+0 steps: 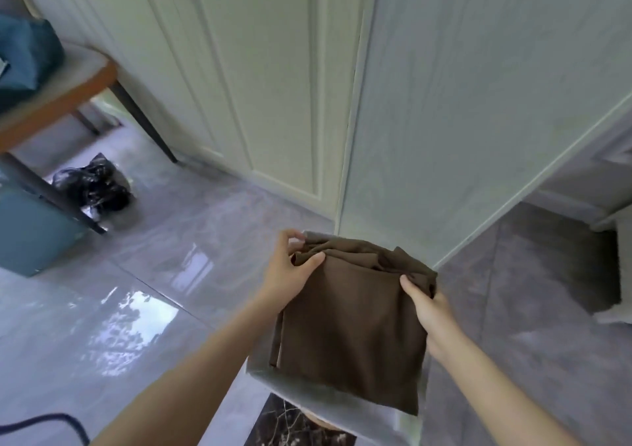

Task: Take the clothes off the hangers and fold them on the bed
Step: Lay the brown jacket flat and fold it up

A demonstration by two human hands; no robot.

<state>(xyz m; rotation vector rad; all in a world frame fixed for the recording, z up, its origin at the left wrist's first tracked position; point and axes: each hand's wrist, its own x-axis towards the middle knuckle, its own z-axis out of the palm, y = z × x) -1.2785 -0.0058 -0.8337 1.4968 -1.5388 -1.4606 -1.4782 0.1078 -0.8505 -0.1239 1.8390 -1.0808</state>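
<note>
A folded brown garment is held in front of me above the floor, with a pale grey folded cloth underneath it showing at the near and left edges. My left hand grips the far left corner, thumb on top of the brown fabric. My right hand pinches the bunched right edge. No hanger and no bed are in view.
White wardrobe doors stand straight ahead, with one door swung open to the right. A chair with a teal cloth stands at the left, over a black plastic bag and a teal box. The glossy tile floor lies below.
</note>
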